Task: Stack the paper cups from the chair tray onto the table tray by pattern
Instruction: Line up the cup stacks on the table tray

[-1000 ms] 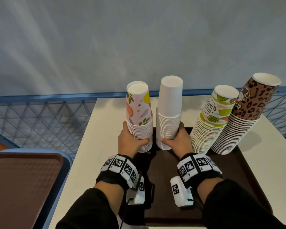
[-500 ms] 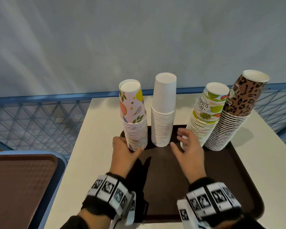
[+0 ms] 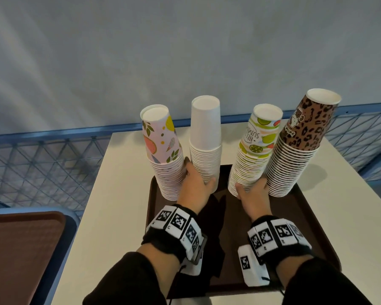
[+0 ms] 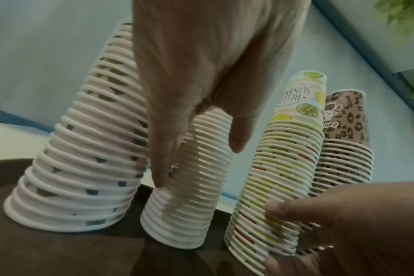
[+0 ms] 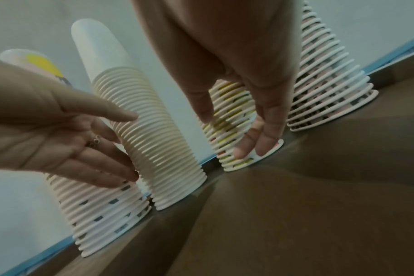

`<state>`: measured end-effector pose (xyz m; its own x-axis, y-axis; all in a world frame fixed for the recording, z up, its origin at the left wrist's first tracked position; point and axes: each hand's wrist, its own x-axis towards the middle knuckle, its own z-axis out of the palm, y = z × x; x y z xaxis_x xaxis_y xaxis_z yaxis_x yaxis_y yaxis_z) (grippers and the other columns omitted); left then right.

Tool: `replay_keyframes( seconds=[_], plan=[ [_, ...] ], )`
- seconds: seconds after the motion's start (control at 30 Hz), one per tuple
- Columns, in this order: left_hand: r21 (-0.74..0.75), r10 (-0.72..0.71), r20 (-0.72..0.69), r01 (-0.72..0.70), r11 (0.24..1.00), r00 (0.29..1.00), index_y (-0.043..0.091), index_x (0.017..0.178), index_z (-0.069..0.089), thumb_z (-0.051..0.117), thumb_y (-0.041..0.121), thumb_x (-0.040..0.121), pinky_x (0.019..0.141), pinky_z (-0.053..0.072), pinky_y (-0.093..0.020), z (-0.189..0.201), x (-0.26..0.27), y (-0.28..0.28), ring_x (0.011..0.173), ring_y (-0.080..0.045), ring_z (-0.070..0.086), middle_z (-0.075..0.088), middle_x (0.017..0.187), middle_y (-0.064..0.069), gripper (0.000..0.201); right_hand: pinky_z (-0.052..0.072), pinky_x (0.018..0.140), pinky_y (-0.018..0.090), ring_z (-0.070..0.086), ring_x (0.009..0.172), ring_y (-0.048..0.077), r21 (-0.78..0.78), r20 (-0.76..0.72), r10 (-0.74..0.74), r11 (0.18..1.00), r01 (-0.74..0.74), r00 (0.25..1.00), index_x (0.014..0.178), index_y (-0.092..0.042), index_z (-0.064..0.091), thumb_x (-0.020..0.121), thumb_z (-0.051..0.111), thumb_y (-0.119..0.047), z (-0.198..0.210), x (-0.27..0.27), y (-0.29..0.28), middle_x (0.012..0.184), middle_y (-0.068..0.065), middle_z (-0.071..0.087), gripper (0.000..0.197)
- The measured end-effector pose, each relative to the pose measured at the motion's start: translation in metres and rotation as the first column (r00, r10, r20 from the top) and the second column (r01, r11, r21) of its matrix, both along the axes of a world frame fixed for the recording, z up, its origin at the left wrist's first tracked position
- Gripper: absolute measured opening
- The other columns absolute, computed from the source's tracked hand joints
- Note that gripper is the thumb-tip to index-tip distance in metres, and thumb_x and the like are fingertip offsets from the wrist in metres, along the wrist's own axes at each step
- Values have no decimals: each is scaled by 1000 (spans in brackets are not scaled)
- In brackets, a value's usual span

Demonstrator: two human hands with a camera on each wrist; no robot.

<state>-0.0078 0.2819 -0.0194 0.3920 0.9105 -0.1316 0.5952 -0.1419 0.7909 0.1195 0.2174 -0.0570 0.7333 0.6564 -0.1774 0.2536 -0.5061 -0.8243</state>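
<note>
Four upside-down cup stacks stand on the dark brown table tray (image 3: 306, 216): pink fruit-print (image 3: 166, 164), plain white (image 3: 205, 150), lime "Hello Summer" (image 3: 251, 159) and leopard-print (image 3: 295, 155). My left hand (image 3: 198, 175) grips the lower white stack (image 4: 184, 214), thumb on its right side and fingers in the gap beside the fruit stack (image 4: 71, 186). My right hand (image 3: 251, 186) grips the lower lime stack (image 5: 227, 112), thumb on the left and fingers (image 5: 262, 142) down at its bottom rims next to the leopard stack (image 5: 324, 89).
A second brown tray (image 3: 20, 249) lies on the blue chair at the lower left, below the white table (image 3: 110, 205). A blue mesh fence (image 3: 42, 164) and a pale wall stand behind the table. The tray's near half is bare.
My hands let go of the fruit and white stacks, drew back, then moved right. The left now holds the white stack and the right holds the lime stack.
</note>
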Motion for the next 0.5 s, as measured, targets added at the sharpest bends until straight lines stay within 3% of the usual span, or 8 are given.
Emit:
replay_keyframes(
  seconds=[0.17, 0.37, 0.43, 0.5],
  plan=[
    [10, 54, 27, -54, 998, 998, 2, 145, 8, 51, 25, 92, 105, 36, -38, -4, 7, 7, 127, -35, 46, 42, 142, -21, 71, 32, 103, 39, 29, 132, 39, 4, 12, 31, 1000, -31, 999, 140, 1, 17, 87, 56, -14, -4, 6, 11, 145, 27, 25, 68],
    [34, 56, 47, -57, 998, 997, 3, 144, 11, 51, 24, 92, 105, 36, -36, -8, 6, 8, 129, -34, 45, 42, 144, -19, 69, 34, 104, 43, 36, 130, 39, 34, -9, 13, 999, -12, 1000, 140, -2, 21, 87, 57, -13, -9, 10, 13, 144, 24, 32, 65],
    [35, 58, 54, -60, 998, 997, 3, 144, 13, 51, 24, 93, 105, 36, -37, -8, 6, 8, 129, -34, 45, 42, 143, -18, 67, 39, 104, 47, 46, 124, 37, 43, -59, -18, 999, 20, 998, 135, -5, 28, 84, 59, -12, -10, 16, 4, 138, 21, 41, 61],
    [33, 54, 68, -56, 998, 996, 4, 144, 12, 51, 23, 93, 105, 36, -37, -8, 5, 8, 129, -34, 45, 42, 144, -18, 67, 46, 94, 45, 55, 109, 36, 85, -95, -144, 985, 153, 985, 123, -5, 35, 81, 60, -7, -10, 23, -11, 126, 19, 46, 49]
  ],
)
